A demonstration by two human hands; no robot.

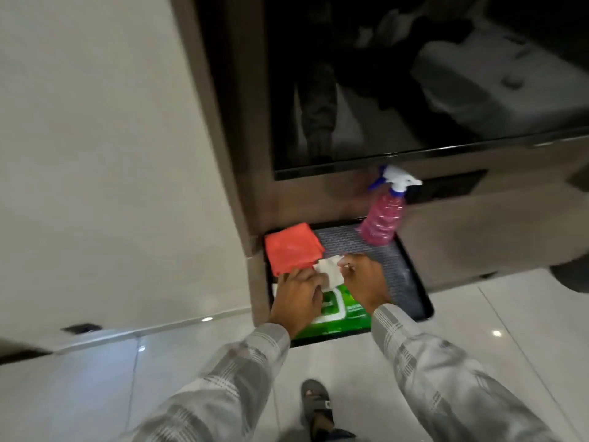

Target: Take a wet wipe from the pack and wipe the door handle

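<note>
A green pack of wet wipes [338,317] lies at the front of a black tray [411,282] on the floor. A white wet wipe [425,271] sticks up from the pack's far end. My right hand [363,280] pinches the wipe's right edge. My left hand [299,295] rests on the pack and touches the wipe's left edge. No door handle shows in this view.
A folded orange cloth [291,247] lies at the tray's back left. A pink spray bottle [384,215] with a white and blue trigger stands at the back right. Above hangs a dark glossy screen [382,90] in a brown cabinet. My sandalled foot [315,406] stands on white tiles.
</note>
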